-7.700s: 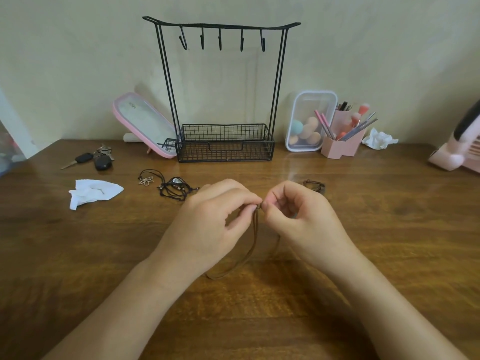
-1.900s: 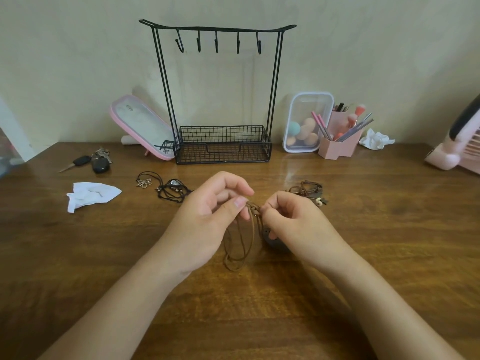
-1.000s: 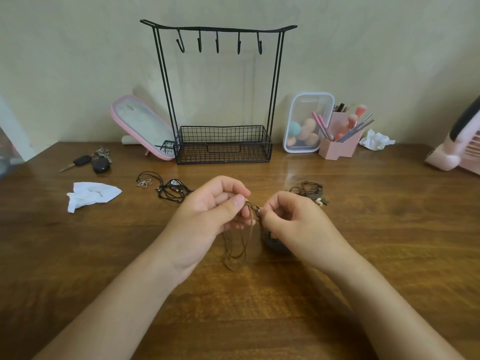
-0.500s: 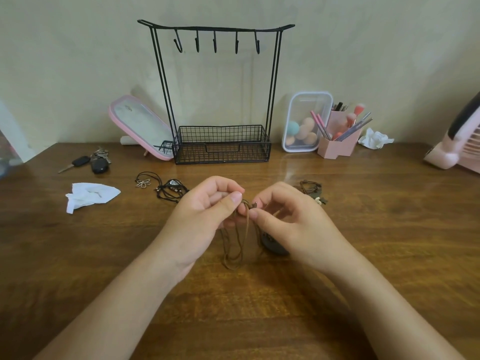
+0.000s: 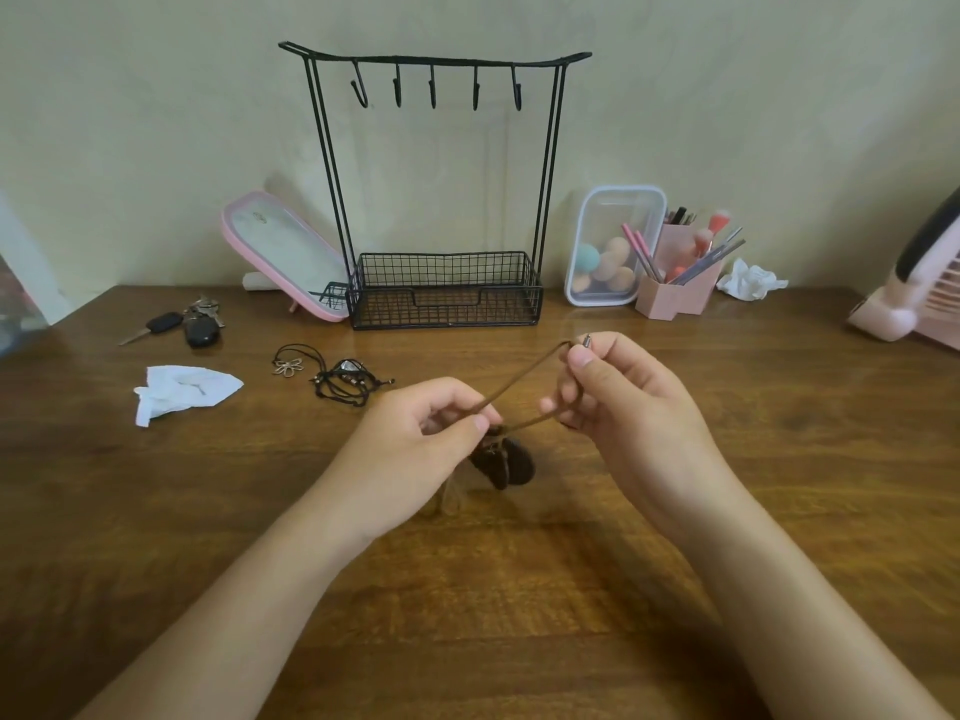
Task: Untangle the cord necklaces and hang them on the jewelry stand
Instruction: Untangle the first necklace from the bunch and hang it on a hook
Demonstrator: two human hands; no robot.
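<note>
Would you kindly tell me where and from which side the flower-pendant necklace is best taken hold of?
Probably pinch the flower pendant itself, from above. It lies flat on the table, looks like the stiffest part, and sits at the left end, away from the black cord tangle that its cord runs towards.

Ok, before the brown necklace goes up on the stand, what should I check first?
1. Grip on the brown cord: ok. The left hand and right hand each pinch it, a stretch taut between them.
2. Metal tip free: ok, it sticks out above the right hand.
3. Cord fully untangled: cannot tell; loops under the left hand are blurred.
4. Pendant off the table: cannot tell.
5. Hanging spot: ok, all five hooks on the jewelry stand are bare.
6. Black necklaces apart: ok, they lie on the table left of the hands.
</note>
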